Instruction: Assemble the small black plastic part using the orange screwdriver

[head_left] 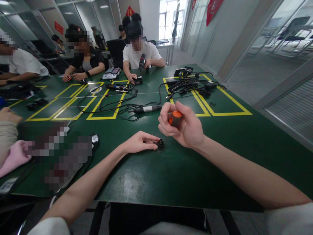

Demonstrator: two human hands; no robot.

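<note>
My right hand (187,125) is wrapped round the orange and dark grey handle of a screwdriver (175,118), raised above the table. Its rounded end faces me, and the shaft can hardly be made out. Below it, a small black cylindrical part (160,145) stands upright on the green table. The thumb and forefinger of my left hand (140,142) pinch this part from its left side. The other left fingers are curled beneath and partly hidden.
Beyond my hands lies a grey and black corded power tool (148,109). A pile of black cables (193,83) lies at the back right. Small dark screws (212,104) are near it. Co-workers sit across; one holds a drill (141,62). A person's hand (9,117) rests at left.
</note>
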